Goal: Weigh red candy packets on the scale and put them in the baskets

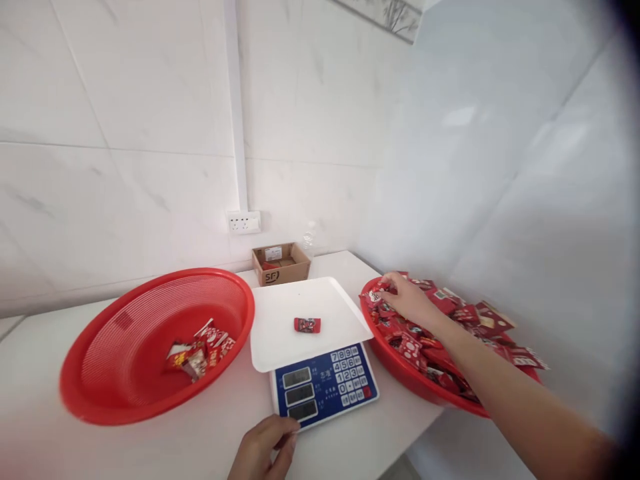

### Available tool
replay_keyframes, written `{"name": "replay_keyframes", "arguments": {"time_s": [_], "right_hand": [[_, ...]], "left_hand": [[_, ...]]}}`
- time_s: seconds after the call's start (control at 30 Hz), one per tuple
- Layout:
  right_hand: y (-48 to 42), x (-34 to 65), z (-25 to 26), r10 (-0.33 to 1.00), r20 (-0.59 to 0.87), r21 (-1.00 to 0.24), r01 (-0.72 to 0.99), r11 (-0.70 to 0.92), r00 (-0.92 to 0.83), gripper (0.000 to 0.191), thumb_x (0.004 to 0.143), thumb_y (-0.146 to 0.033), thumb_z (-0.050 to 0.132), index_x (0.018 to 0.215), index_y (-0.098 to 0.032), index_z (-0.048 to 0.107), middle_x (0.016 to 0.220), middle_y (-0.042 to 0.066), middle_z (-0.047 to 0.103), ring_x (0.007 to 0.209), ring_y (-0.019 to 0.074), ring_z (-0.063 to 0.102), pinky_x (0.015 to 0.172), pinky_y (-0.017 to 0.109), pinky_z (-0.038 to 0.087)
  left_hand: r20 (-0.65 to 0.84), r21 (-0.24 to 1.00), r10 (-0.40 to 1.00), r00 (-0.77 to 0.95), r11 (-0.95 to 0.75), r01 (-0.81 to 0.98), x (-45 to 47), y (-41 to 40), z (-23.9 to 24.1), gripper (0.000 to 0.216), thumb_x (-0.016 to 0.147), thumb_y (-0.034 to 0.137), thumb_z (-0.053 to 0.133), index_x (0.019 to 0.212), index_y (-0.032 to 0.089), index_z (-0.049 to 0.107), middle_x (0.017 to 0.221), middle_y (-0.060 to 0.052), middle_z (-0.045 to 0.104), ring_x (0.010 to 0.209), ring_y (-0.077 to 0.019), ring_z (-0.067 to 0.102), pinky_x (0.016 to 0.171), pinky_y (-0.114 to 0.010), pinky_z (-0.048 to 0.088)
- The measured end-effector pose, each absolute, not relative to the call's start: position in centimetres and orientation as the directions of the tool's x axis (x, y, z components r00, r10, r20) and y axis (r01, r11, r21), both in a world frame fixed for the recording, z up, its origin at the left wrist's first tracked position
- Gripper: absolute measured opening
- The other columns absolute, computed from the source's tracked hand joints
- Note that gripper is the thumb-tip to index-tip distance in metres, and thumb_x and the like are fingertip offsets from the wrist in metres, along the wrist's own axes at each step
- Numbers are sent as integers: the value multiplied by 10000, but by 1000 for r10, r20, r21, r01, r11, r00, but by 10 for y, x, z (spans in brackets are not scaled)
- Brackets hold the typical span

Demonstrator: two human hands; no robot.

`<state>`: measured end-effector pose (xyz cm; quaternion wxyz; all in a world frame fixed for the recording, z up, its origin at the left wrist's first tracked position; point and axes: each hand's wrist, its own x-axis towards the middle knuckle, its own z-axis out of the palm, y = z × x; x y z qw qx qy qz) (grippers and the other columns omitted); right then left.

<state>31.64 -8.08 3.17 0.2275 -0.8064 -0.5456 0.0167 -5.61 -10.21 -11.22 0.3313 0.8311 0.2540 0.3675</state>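
Note:
My right hand (407, 299) reaches over the right-hand red basket (400, 373), thumb and fingers pinched on a red-and-white wrapped candy (374, 296) near the basket's left rim. Many red packets are heaped beneath it. My left hand (265, 448) is at the near left corner of a blue-and-white digital scale (327, 383). Its fingers are loosely curled, a gap shows between thumb and forefinger, and nothing is visible in them. One small red wrapped candy (307, 325) lies on the scale's white tray (280, 340).
On the left, a tilted red basket (100, 373) holds several wrapped candies (200, 350). Behind the scale stand a small cardboard box (285, 273) and a clear plastic bottle (309, 235). A wall socket (244, 223) is above the white table (220, 433); walls close off the back and right.

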Motion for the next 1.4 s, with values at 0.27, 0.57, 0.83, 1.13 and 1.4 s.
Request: {"name": "replay_keyframes", "arguments": {"time_s": [0.27,0.57,0.83,1.13,1.4], "right_hand": [[-48,230,8,981,72,-484,867,-122,178,73,746,-244,590,817,-245,573,853,-10,697,754,170,632,654,275,463],[-20,208,9,992,106,-455,890,-15,71,242,764,-342,602,981,-245,650,1039,38,680,863,200,626,736,309,468],[-29,182,4,978,206,-463,883,82,17,347,914,-308,366,1170,-205,577,1021,56,683,906,175,628,806,314,477],[-36,163,-21,940,236,-204,933,295,-246,484,915,-453,399,1341,-242,491,1461,118,400,1360,305,291,1071,557,225],[-39,182,-14,975,-12,-265,941,211,-222,622,881,-590,366,1423,-286,371,1545,89,219,1424,325,85,1088,622,101]], "left_hand": [[333,761,721,608,-586,277,-60,-105,-96,191,891,239,474,909,203,661,806,-30,700,674,-119,643,626,-179,517],[312,771,714,627,-575,272,-60,-106,-97,184,880,205,477,935,201,652,846,-37,702,723,-127,655,662,-190,516],[294,763,707,644,-579,288,-60,-107,-98,191,882,217,469,935,198,651,834,-36,698,711,-127,644,648,-196,510],[259,794,735,627,-532,296,-60,-105,-99,203,889,227,463,938,202,658,868,-40,706,742,-135,654,674,-208,520],[253,778,712,655,-553,300,-60,-109,-97,194,878,206,469,933,204,656,841,-33,698,711,-128,641,644,-193,509]]}}
